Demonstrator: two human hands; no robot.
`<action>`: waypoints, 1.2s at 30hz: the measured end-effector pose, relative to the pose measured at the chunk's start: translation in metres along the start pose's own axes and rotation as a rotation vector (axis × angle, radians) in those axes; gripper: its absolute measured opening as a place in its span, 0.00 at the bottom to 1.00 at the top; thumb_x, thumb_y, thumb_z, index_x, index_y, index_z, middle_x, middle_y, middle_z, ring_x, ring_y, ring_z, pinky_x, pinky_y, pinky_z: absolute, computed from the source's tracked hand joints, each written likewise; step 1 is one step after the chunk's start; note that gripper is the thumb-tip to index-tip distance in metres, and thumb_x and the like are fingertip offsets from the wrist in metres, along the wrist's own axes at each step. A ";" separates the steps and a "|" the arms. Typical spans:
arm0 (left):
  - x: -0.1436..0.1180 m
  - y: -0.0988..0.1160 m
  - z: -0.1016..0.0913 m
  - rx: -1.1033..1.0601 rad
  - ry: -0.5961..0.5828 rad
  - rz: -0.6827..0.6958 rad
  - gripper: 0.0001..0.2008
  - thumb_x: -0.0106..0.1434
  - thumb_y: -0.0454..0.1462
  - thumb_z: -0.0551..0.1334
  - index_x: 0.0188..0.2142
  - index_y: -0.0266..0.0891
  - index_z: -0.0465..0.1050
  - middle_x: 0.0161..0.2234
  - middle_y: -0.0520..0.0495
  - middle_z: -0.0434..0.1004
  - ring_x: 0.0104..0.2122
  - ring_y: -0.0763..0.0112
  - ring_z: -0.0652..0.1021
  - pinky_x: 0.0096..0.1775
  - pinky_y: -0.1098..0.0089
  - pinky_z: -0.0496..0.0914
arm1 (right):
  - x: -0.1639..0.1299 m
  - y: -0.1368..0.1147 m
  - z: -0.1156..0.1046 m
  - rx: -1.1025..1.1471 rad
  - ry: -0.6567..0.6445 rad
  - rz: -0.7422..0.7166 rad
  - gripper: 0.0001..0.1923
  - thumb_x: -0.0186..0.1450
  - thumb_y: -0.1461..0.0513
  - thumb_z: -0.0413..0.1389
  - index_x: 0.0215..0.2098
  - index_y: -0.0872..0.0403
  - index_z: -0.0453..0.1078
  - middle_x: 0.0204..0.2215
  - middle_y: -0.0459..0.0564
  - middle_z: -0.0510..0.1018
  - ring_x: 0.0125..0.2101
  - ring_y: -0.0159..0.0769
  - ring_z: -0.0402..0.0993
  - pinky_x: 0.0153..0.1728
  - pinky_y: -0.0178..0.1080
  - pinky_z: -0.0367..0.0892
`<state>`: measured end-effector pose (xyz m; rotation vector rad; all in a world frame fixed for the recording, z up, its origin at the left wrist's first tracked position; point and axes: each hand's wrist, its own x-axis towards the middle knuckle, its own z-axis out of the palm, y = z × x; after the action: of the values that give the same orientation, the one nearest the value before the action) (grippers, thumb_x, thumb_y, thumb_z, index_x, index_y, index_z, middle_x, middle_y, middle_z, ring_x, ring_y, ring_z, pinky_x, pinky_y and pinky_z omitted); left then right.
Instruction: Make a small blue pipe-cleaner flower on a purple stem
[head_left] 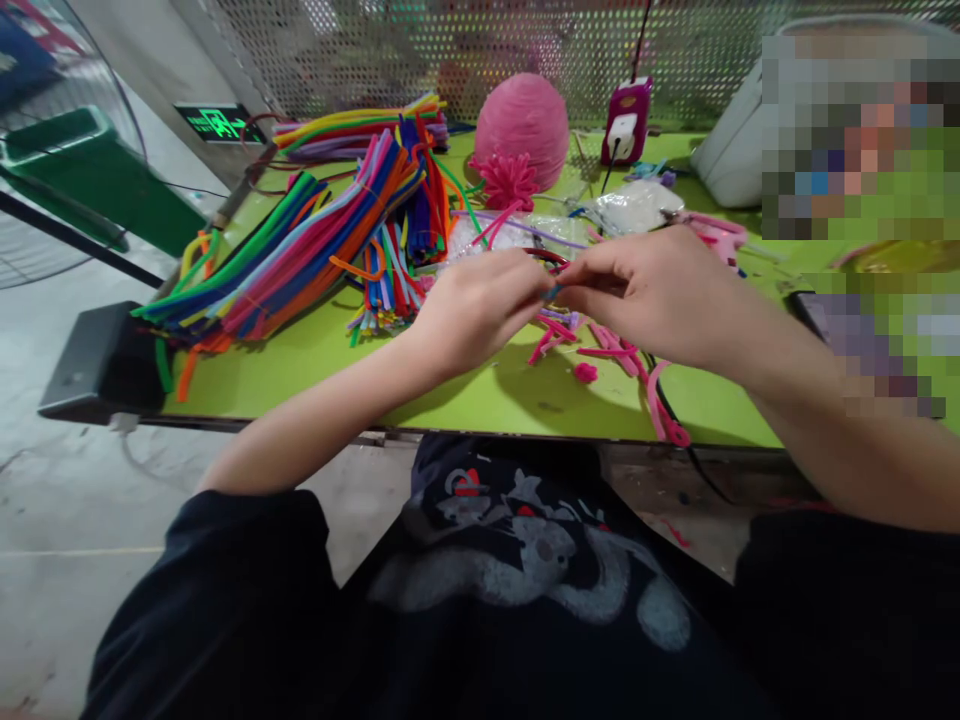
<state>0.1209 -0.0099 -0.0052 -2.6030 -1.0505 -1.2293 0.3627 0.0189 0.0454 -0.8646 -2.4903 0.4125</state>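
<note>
My left hand (472, 310) and my right hand (652, 290) meet fingertip to fingertip above a green table (450, 400). Between them they pinch a small blue pipe cleaner piece (553, 291); a dark red loop (547, 258) shows just behind the fingers. Bent pink pipe cleaner pieces (615, 355) lie on the table right under my hands. A small pink pompom bit (586, 372) rests near them.
A big heap of coloured pipe cleaners (300, 250) fills the table's left side. At the back stand a pink yarn ball (523, 125), a pink spiky pompom (510, 180), a clear plastic bag (637, 205) and a power plug unit (626, 120). A black box (97, 360) sits at the left corner.
</note>
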 end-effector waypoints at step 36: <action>0.013 0.006 -0.007 -0.109 0.098 -0.139 0.10 0.74 0.46 0.68 0.44 0.45 0.86 0.39 0.48 0.90 0.36 0.68 0.86 0.41 0.66 0.79 | -0.010 0.005 -0.003 -0.384 0.202 -0.268 0.19 0.83 0.57 0.50 0.53 0.53 0.83 0.44 0.58 0.88 0.45 0.49 0.86 0.41 0.47 0.73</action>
<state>0.1261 -0.0094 0.0099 -2.5537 -1.1957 -1.4686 0.3735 0.0168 0.0421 -0.6558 -2.4831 -0.2404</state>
